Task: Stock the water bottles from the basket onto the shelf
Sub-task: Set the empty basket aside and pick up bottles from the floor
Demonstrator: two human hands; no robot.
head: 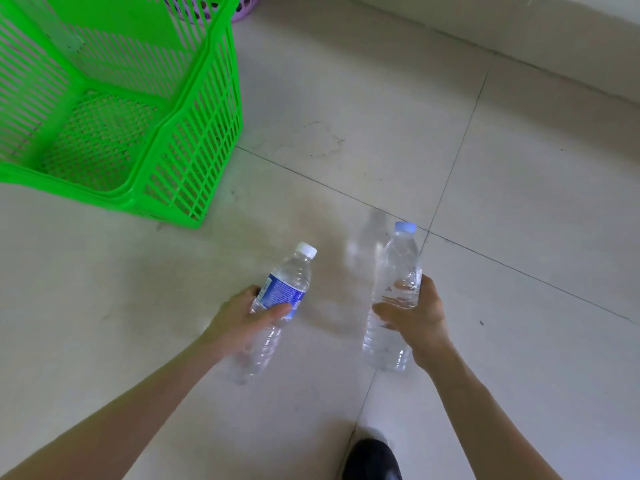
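Note:
My left hand grips a clear water bottle with a blue label and white cap, tilted up to the right. In my right hand is a second clear bottle with a pale blue cap and no label, held nearly upright. Both bottles hang above the tiled floor. The green plastic basket stands on the floor at the upper left, and no bottles show inside it. No shelf is in view.
A purple basket peeks out behind the green one. A wall base runs along the upper right. My black shoe is at the bottom edge. Pale floor tiles lie ahead.

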